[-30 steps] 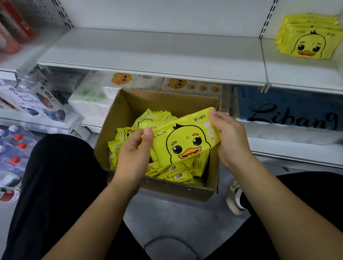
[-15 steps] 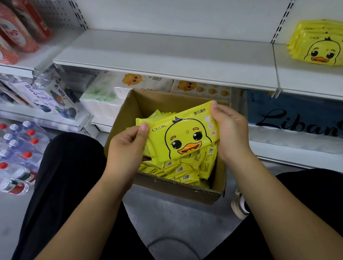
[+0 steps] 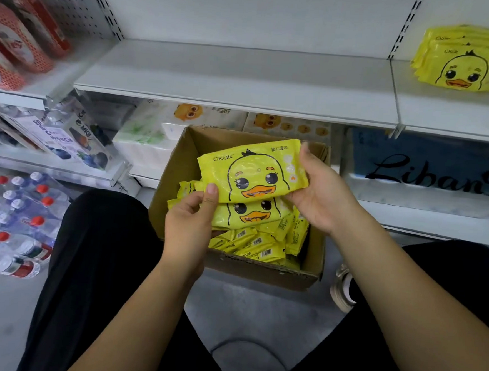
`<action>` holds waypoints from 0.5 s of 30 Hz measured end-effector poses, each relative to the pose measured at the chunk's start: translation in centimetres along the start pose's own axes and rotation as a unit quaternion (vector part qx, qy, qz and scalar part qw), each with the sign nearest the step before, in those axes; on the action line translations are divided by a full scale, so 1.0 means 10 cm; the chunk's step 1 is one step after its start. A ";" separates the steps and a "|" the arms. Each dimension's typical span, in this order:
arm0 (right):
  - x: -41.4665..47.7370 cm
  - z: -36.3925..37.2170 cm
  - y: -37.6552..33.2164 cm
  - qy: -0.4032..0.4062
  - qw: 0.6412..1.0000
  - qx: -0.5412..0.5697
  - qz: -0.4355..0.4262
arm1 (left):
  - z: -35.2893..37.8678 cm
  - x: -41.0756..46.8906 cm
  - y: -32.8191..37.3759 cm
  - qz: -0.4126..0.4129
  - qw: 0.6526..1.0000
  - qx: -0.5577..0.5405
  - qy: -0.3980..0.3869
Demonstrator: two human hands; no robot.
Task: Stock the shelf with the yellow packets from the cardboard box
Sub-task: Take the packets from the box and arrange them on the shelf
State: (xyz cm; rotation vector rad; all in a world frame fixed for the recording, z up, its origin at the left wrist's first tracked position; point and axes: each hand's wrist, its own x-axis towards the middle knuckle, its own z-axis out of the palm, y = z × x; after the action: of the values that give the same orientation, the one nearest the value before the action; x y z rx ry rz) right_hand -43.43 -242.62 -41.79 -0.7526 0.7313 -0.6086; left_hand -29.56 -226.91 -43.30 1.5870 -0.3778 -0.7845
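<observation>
The cardboard box stands on the floor between the person's knees, in front of the lower shelf. Loose packets lie in it. Above them the left hand and right hand hold the top packet by its ends, with another packet just under it. A stack of packets lies on the upper shelf, to the right. Bottles lie on the floor to the left.

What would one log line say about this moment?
phase: pick | left hand: grips yellow packets | right hand: grips same packets, above cardboard box | shelf: one stack at right
</observation>
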 end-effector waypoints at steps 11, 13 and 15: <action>0.01 -0.18 -0.23 -0.047 0.989 -0.108 -0.094 | 0.14 0.22 0.26 -0.015 0.998 -0.054 -0.012; 0.03 -0.25 -0.31 -0.048 0.987 -0.113 -0.102 | 0.24 0.27 0.32 -0.027 0.998 -0.055 -0.030; 0.05 -0.36 -0.37 -0.049 0.987 -0.112 -0.106 | 0.38 0.33 0.40 -0.038 0.996 -0.036 -0.076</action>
State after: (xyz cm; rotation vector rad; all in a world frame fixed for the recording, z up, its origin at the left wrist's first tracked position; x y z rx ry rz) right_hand -46.71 -246.54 -40.96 -1.0712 0.6389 -0.6833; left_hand -28.97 -232.57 -40.35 1.4857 -0.3958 -0.9718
